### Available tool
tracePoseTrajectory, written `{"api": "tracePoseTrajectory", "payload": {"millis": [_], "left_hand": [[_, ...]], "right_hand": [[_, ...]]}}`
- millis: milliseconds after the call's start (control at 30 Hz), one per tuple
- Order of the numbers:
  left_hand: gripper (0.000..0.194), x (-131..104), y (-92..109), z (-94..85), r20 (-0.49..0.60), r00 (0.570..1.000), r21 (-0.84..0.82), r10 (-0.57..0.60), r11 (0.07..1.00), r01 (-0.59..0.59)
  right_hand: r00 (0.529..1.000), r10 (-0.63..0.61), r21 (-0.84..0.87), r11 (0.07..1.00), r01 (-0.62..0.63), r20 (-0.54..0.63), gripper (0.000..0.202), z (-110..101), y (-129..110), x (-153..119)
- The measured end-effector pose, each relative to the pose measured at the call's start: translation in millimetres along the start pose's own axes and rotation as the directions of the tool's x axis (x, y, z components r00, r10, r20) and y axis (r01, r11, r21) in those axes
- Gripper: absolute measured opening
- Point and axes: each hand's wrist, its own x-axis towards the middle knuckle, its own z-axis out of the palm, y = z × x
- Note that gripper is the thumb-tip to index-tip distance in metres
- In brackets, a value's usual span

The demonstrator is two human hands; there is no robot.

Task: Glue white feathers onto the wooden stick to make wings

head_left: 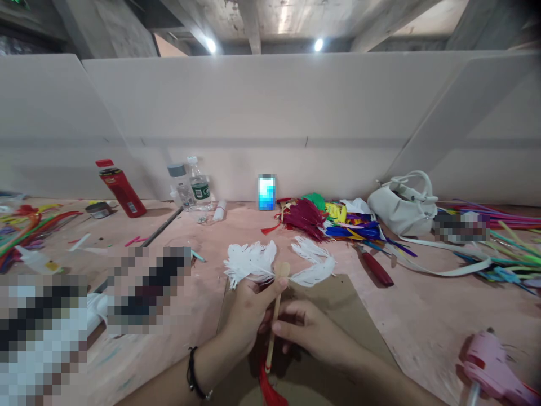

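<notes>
A light wooden feather-fan handle (276,309) stands between my hands, its wide rounded end pointing away from me. White feathers spread on both sides of that end, one bunch at the left (249,262) and another at the right (313,268). My left hand (249,310) pinches the handle just below the rounded end, thumb on top. Lower down, my right hand (310,327) is closed around the stick with its thumb against it. From the near end hangs a red tassel (270,389). How the feathers are joined is hidden by my fingers.
Brown cardboard (350,304) lies under my hands. Coloured feathers (306,217) are heaped behind, near a white handbag (401,206). A red-handled knife (376,268) and pink glue gun (492,363) lie at right. Bottles (200,189) and a phone (266,193) stand along the partition.
</notes>
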Motion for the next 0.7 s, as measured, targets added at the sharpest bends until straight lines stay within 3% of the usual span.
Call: {"api": "tracePoseTrajectory", "payload": {"millis": [100, 300, 400, 533, 700], "left_hand": [[0.034, -1, 3, 1.2, 0.04, 0.998, -0.03, 0.042, 0.999, -0.041], [0.032, -1, 5, 1.9, 0.042, 0.998, -0.146, 0.043, 0.989, -0.036], [0.028, -2, 4, 0.6, 0.078, 0.996, -0.161, 0.038, 0.987, -0.025], [0.018, -2, 1, -1.2, 0.16, 0.981, -0.122, 0.113, 0.988, -0.094], [0.033, 2, -5, -1.7, -0.022, 0.996, -0.155, 0.084, 0.984, -0.086]], "right_hand": [[0.999, -0.028, -0.005, 1.0, 0.028, -0.04, 0.036, -2, 0, 0], [0.955, -0.125, -0.044, 0.992, 0.117, -0.268, 0.027, -5, -2, 2], [0.947, -0.161, -0.028, 0.987, 0.159, -0.277, 0.026, -4, -3, 2], [0.952, -0.196, -0.047, 0.981, 0.19, -0.233, 0.026, -5, 2, 4], [0.97, -0.153, -0.033, 0.988, 0.149, -0.191, 0.031, -5, 11, 6]]}}
